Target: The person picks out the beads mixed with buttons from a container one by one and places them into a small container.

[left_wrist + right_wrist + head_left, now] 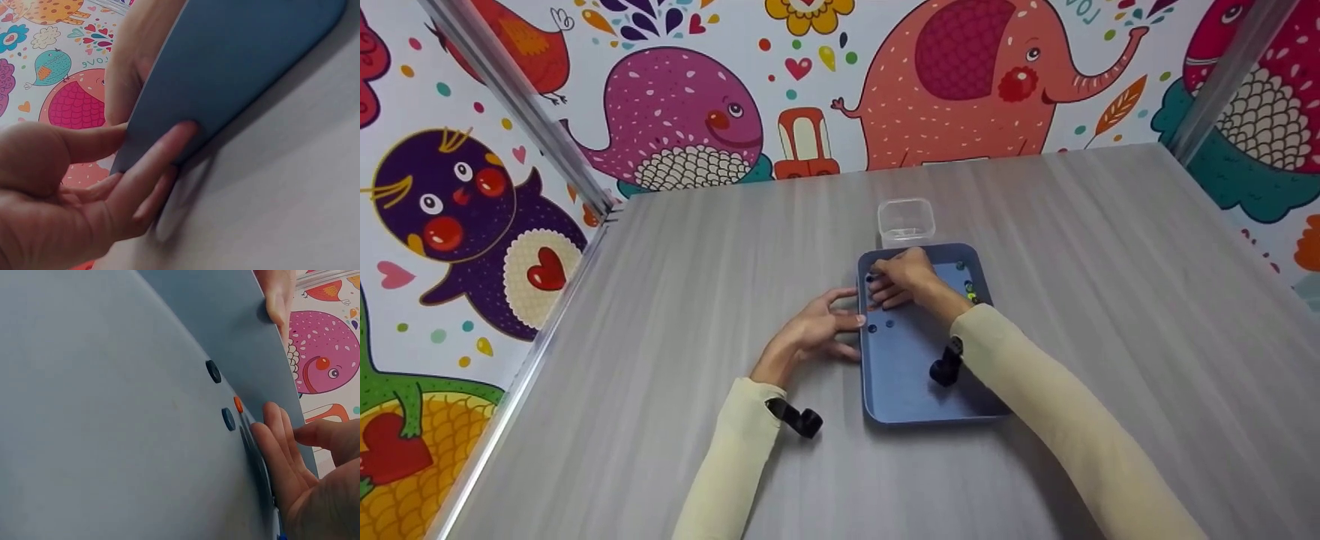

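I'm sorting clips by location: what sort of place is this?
Possibly a small enclosed booth or workstation, though its purpose isn't clear: a grey wood-grain table is bordered by metal posts and walls printed with cartoon animals.

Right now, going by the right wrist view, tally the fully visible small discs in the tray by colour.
Black disc: 1
Orange disc: 1
Blue disc: 1
Total: 3
Left out: a blue speck below the right hand, cut off by the picture's bottom edge.
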A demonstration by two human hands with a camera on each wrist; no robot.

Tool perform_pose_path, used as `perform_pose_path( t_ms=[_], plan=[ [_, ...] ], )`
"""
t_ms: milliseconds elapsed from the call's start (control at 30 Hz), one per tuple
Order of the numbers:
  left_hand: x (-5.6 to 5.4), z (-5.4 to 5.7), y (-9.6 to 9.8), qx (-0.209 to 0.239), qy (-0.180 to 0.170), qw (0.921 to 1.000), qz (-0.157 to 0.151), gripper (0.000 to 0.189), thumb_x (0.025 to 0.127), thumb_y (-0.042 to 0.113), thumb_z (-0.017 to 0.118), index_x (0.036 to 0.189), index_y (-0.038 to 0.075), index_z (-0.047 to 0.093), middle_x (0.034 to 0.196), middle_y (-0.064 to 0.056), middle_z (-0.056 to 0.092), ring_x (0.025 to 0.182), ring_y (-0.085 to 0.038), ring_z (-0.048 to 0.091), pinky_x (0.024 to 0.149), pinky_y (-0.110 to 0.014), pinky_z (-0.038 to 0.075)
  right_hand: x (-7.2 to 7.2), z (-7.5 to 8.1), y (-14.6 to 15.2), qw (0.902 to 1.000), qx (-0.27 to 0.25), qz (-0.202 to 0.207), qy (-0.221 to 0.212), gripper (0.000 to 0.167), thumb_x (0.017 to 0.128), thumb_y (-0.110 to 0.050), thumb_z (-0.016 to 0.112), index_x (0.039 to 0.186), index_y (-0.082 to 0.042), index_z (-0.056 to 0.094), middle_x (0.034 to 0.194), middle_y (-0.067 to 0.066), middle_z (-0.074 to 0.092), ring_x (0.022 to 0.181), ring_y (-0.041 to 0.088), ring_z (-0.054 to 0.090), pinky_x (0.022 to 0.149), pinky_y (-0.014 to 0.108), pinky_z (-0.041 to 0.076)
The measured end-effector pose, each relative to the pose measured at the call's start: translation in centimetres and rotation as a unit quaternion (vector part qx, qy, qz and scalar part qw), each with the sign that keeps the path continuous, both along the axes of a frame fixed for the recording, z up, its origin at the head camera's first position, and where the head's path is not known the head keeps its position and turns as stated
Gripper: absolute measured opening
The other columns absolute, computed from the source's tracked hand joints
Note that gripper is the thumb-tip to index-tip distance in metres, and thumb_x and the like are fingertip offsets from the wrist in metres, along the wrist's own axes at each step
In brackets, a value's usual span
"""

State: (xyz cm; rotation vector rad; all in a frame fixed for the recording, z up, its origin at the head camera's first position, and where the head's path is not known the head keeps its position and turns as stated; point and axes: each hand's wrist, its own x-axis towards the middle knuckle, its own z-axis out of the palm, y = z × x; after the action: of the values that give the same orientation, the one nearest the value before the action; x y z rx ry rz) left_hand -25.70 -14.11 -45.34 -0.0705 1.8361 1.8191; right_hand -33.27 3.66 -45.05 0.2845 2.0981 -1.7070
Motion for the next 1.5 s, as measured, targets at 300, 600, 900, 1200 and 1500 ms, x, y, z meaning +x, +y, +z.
perform_pose_path(
  t_ms=[300, 600, 900, 1200, 1500],
  plan=[
    [-0.1, 0.2, 0.1, -0.004, 0.0, 1.0, -0.003, 0.062, 0.098, 0.001, 0.06, 0.153, 0.012, 0.034, 0.136, -0.024, 0.059, 0.099, -0.024, 0.07, 0.064, -0.036, 0.065, 0.0, 0.3, 0.6, 0.9997, 0.021, 0.007, 0.006, 0.026, 0.098, -0.016, 0.059, 0.107, 0.006, 0.069, 0.067, 0.004, 0.071, 0.055, 0.015, 0.071, 0.057, 0.031, 0.064],
    [0.0, 0.1, 0.0, -0.007, -0.001, 1.0, 0.0, 0.061, 0.098, 0.002, 0.061, 0.152, 0.012, 0.035, 0.135, -0.024, 0.06, 0.098, -0.024, 0.07, 0.064, -0.036, 0.065, 0.4, 1.3, 1.3, 0.9994, -0.005, 0.033, 0.004, 0.031, 0.099, -0.019, 0.059, 0.118, 0.004, 0.064, 0.071, 0.004, 0.073, 0.057, 0.014, 0.071, 0.057, 0.03, 0.064],
    [0.0, 0.0, 0.0, -0.003, -0.002, 1.0, 0.001, 0.063, 0.097, 0.001, 0.061, 0.153, 0.012, 0.033, 0.136, -0.024, 0.059, 0.102, -0.025, 0.069, 0.067, -0.038, 0.066, 0.8, 2.4, 2.4, 0.999, -0.005, 0.038, 0.024, 0.028, 0.098, -0.021, 0.062, 0.117, -0.001, 0.06, 0.076, 0.004, 0.074, 0.061, 0.015, 0.073, 0.061, 0.031, 0.064],
    [-0.1, -0.1, 0.0, -0.01, 0.004, 0.9999, -0.001, 0.064, 0.097, 0.001, 0.061, 0.153, 0.011, 0.033, 0.139, -0.025, 0.055, 0.104, -0.025, 0.068, 0.066, -0.037, 0.066, 0.8, 3.1, 3.2, 0.9991, -0.013, 0.036, 0.02, 0.029, 0.099, -0.019, 0.06, 0.12, 0.0, 0.06, 0.076, 0.004, 0.073, 0.062, 0.015, 0.073, 0.061, 0.031, 0.064],
    [-0.2, -0.2, 0.1, -0.006, 0.002, 1.0, 0.005, 0.064, 0.097, 0.002, 0.061, 0.154, 0.011, 0.033, 0.136, -0.023, 0.057, 0.101, -0.024, 0.069, 0.063, -0.034, 0.065, 0.7, 3.8, 4.5, 0.9985, 0.0, 0.039, 0.038, 0.034, 0.1, -0.023, 0.059, 0.125, 0.0, 0.062, 0.081, 0.005, 0.074, 0.066, 0.014, 0.074, 0.066, 0.033, 0.065]
  ],
)
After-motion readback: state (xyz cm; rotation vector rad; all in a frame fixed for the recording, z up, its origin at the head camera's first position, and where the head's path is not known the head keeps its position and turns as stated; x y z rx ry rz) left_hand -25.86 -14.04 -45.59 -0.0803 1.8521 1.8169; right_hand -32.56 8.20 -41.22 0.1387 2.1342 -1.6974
